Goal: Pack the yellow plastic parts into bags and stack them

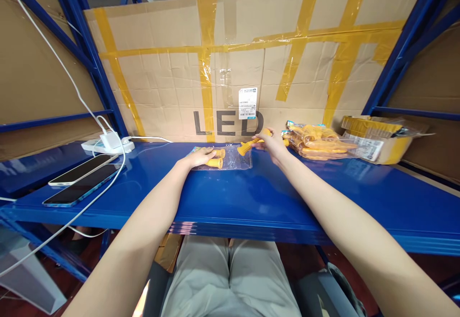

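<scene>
My right hand [272,144] is closed around a yellow plastic horn-shaped piece [246,148], its flared end pointing left and down over a clear bag. Part of another yellow end shows by the fingers, but I cannot tell whether it is a separate piece. My left hand [202,157] is closed on the left end of the clear plastic bag [235,159], which lies flat on the blue shelf. Two yellow flared ends [214,163] stick out to the right from under its fingers. A coloured printed strip is partly hidden beneath that hand.
At the right lies a pile of bagged yellow pieces [316,142], beside a taped cardboard box [384,144]. Two phones [84,182], a white power strip [108,143] and cables lie left. A large cardboard sheet [168,82] closes off the back of the blue shelf [230,199].
</scene>
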`<state>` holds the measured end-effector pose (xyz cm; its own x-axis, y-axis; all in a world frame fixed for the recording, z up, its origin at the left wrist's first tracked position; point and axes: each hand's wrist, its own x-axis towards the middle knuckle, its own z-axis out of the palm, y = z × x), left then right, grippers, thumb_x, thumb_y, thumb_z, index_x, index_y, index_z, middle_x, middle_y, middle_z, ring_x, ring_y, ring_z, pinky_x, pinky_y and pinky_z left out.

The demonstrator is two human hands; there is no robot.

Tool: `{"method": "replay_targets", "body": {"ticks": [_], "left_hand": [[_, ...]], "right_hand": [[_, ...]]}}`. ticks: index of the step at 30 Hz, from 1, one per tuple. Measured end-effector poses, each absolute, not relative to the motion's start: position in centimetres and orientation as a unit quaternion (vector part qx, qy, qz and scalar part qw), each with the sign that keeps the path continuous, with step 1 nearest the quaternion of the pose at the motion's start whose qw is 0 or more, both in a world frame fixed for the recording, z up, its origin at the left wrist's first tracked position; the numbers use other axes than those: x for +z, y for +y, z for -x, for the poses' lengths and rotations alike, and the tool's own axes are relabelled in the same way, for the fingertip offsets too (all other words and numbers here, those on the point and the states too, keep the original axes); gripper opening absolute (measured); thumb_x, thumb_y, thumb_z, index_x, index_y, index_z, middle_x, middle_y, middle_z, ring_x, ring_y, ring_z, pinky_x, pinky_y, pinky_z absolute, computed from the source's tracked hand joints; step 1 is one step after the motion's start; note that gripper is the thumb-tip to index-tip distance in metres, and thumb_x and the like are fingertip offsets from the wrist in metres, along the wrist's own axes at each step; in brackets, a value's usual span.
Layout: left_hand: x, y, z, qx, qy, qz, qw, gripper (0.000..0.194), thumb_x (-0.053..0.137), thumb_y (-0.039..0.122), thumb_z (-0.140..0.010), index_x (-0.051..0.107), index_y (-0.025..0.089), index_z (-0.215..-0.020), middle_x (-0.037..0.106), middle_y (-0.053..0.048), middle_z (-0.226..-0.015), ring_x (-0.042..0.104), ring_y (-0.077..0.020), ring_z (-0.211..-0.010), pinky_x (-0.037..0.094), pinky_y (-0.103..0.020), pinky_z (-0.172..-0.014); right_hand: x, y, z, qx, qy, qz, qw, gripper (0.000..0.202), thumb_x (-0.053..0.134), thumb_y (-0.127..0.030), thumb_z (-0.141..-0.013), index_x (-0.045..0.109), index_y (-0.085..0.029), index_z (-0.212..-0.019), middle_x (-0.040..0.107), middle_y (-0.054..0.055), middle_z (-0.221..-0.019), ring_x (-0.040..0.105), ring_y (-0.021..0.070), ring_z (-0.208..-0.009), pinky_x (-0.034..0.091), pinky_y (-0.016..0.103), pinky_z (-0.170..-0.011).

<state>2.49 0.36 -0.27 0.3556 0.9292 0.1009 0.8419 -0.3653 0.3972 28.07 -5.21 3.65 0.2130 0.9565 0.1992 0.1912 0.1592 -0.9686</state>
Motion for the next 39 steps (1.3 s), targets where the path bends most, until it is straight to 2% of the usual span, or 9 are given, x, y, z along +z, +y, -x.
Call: {"method": "replay_targets", "body": {"ticks": [3, 6, 9, 12, 17, 24, 27, 35, 39], "left_hand": [[0.0, 0.1, -2.6, 0.12, 0.555, -0.812, 0.136, 0.075, 0.025, 0.064, -0.091, 0.041, 0.018, -0.148, 0.031, -0.005, -0.157, 0.026, -0.0236, -0.147, 0.018, -0.035, -0.12], [0.2, -0.1, -2.7, 0.109, 0.562, -0.809, 0.131, 0.076, 0.025, 0.063, -0.091, 0.038, 0.017, -0.15, 0.028, -0.005, -0.158, 0.023, -0.0236, -0.148, 0.017, -0.035, -0.12], [0.3, -0.1, -2.7, 0.109, 0.563, -0.809, 0.128, 0.075, 0.025, 0.065, -0.09, 0.039, 0.02, -0.15, 0.029, -0.004, -0.158, 0.024, -0.024, -0.148, 0.017, -0.036, -0.12], [0.3, -0.2, -2.7, 0.108, 0.562, -0.81, 0.128, 0.075, 0.025, 0.064, -0.09, 0.038, 0.02, -0.15, 0.029, -0.004, -0.158, 0.025, -0.0236, -0.147, 0.017, -0.036, -0.12], [0.3, -0.2, -2.6, 0.104, 0.56, -0.811, 0.132, 0.078, 0.025, 0.066, -0.09, 0.037, 0.019, -0.15, 0.029, -0.005, -0.158, 0.023, -0.0244, -0.148, 0.015, -0.037, -0.12], [0.8, -1.1, -2.9, 0.11, 0.519, -0.834, 0.151, 0.072, 0.03, 0.066, -0.089, 0.044, 0.024, -0.146, 0.035, -0.002, -0.155, 0.032, -0.0246, -0.144, 0.021, -0.036, -0.119], [0.9, -1.5, -3.1, 0.121, 0.521, -0.831, 0.155, 0.069, 0.032, 0.067, -0.088, 0.049, 0.028, -0.143, 0.039, 0.0, -0.153, 0.035, -0.0258, -0.143, 0.023, -0.036, -0.118], [0.6, -1.1, -3.1, 0.155, 0.506, -0.825, 0.197, 0.069, 0.039, 0.067, -0.085, 0.057, 0.026, -0.136, 0.045, -0.002, -0.15, 0.04, -0.0258, -0.14, 0.028, -0.035, -0.117], [0.2, -0.6, -3.4, 0.166, 0.522, -0.818, 0.175, 0.07, 0.036, 0.066, -0.088, 0.053, 0.023, -0.14, 0.038, -0.003, -0.154, 0.033, -0.0253, -0.144, 0.022, -0.035, -0.119]], "right_hand": [[2.8, -5.2, -27.4, 0.394, -0.553, 0.531, 0.507, 0.031, 0.039, -0.023, -0.096, 0.036, -0.022, -0.127, 0.069, 0.006, -0.099, 0.072, 0.0147, -0.079, 0.057, 0.027, -0.071], [1.5, -4.8, -27.4, 0.381, -0.574, 0.566, 0.453, 0.039, 0.046, -0.018, -0.093, 0.037, -0.018, -0.131, 0.068, 0.009, -0.103, 0.072, 0.0157, -0.08, 0.057, 0.028, -0.073], [0.6, -4.5, -27.9, 0.214, -0.666, 0.62, 0.356, 0.053, 0.059, -0.017, -0.086, 0.04, -0.014, -0.135, 0.063, 0.016, -0.121, 0.067, 0.0222, -0.105, 0.054, 0.034, -0.088], [0.7, -4.8, -28.3, 0.03, -0.738, 0.635, 0.227, 0.049, 0.064, -0.022, -0.084, 0.051, -0.014, -0.13, 0.055, 0.018, -0.137, 0.052, 0.0282, -0.128, 0.044, 0.04, -0.102], [1.5, -5.3, -28.2, -0.06, -0.749, 0.652, 0.099, 0.022, 0.06, -0.026, -0.087, 0.068, -0.016, -0.105, 0.068, 0.014, -0.117, 0.06, 0.0295, -0.117, 0.047, 0.04, -0.095], [1.7, -5.3, -28.1, -0.006, -0.736, 0.671, 0.088, 0.02, 0.062, -0.02, -0.08, 0.071, -0.022, -0.098, 0.073, 0.006, -0.102, 0.067, 0.0223, -0.097, 0.05, 0.027, -0.076], [1.9, -5.6, -27.9, -0.021, -0.74, 0.664, 0.106, 0.021, 0.062, -0.02, -0.077, 0.072, -0.021, -0.097, 0.073, 0.006, -0.103, 0.067, 0.0231, -0.098, 0.049, 0.028, -0.077], [2.1, -6.4, -26.6, -0.042, -0.742, 0.654, 0.139, 0.024, 0.061, -0.02, -0.081, 0.071, -0.02, -0.102, 0.072, 0.008, -0.109, 0.067, 0.0235, -0.102, 0.048, 0.027, -0.08], [1.9, -6.5, -26.2, -0.041, -0.746, 0.648, 0.15, 0.022, 0.058, -0.018, -0.083, 0.072, -0.019, -0.1, 0.072, 0.009, -0.108, 0.067, 0.024, -0.102, 0.049, 0.029, -0.083]]}}
